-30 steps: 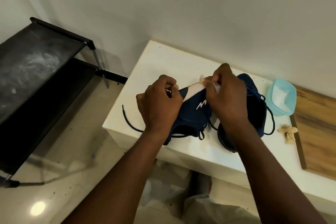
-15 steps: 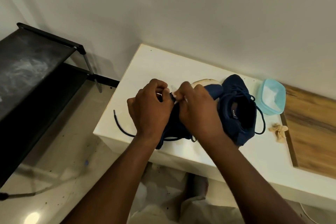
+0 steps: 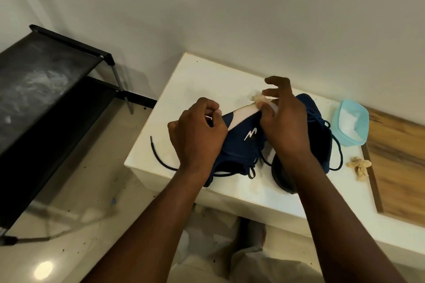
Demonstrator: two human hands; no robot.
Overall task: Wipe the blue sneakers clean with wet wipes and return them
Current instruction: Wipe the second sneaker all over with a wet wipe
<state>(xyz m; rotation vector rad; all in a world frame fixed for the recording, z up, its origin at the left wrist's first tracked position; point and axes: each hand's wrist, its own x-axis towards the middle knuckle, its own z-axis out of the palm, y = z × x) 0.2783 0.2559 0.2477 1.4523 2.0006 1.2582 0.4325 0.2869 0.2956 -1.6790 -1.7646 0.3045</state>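
Sliding from heel to toe, your right hand (image 3: pixel 285 126) pinches the wet wipe (image 3: pixel 258 97) on the sole (image 3: pixel 241 114), one pass done; your left hand (image 3: pixel 197 135) grips the blue sneaker (image 3: pixel 241 145), on the table (image 3: pixel 202 80) at 12 o'clock.

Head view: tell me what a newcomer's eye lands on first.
A blue sneaker lies tipped on its side on the white table; the left hand grips one end, and the right hand presses a wet wipe to its sole. A pale blue tub stands to the right, with a crumpled wipe lying near it.
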